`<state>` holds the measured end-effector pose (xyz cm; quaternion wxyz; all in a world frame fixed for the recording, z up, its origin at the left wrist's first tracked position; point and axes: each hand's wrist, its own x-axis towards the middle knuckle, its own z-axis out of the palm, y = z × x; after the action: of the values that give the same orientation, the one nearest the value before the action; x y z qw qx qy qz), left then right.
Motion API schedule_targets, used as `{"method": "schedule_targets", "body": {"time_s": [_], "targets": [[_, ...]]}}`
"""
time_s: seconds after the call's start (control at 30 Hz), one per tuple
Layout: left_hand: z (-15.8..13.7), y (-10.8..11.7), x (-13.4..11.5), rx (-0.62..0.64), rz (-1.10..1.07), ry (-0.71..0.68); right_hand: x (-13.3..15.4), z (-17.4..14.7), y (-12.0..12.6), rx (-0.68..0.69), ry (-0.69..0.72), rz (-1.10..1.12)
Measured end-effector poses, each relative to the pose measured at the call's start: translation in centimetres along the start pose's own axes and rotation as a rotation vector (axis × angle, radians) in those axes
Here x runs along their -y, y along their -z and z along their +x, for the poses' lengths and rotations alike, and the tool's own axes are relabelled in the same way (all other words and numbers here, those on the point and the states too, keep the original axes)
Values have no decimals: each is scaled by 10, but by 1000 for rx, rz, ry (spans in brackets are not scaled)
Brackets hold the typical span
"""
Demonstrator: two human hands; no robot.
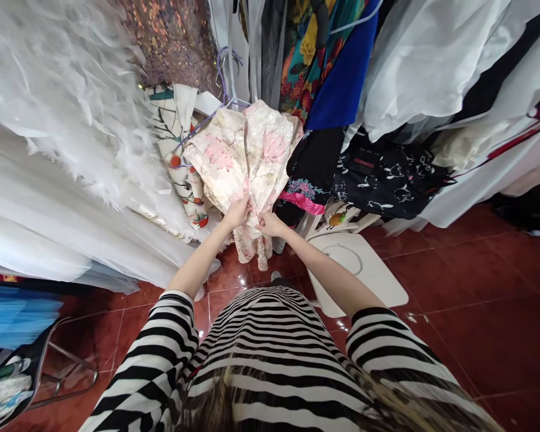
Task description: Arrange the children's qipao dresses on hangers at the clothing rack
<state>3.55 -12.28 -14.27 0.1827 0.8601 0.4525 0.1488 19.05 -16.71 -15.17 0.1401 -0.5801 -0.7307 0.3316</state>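
A cream dress with pink flowers hangs in front of me, its front parted in a narrow slit from the neck down. My left hand is closed on the cloth at the lower end of that slit. Just right of it, my right hand pinches the same garment a little lower. Whether a zipper or button lies between the fingers is too small to tell. Behind the dress shows a purple hanger. The lower part of the dress dangles below my hands.
White feathered cloth hangs at left. A blue garment, a dark printed one and white fabric hang at right. A white chair stands on the red tiled floor. A metal-framed chair is at lower left.
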Motion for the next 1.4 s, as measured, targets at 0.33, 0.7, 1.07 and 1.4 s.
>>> {"method": "schedule_targets", "body": {"time_s": [0.33, 0.7, 1.07, 1.4], "targets": [[3, 11, 1, -34, -13, -65, -13, 5, 1, -106, 96, 34], [-5, 18, -22, 45, -12, -134, 4, 16, -6, -285, 58, 14], [7, 20, -19, 15, 81, -89, 11, 7, 7, -232, 2, 78], [27, 39, -5, -90, 117, 15, 11, 2, 14, -187, 76, 133]]}}
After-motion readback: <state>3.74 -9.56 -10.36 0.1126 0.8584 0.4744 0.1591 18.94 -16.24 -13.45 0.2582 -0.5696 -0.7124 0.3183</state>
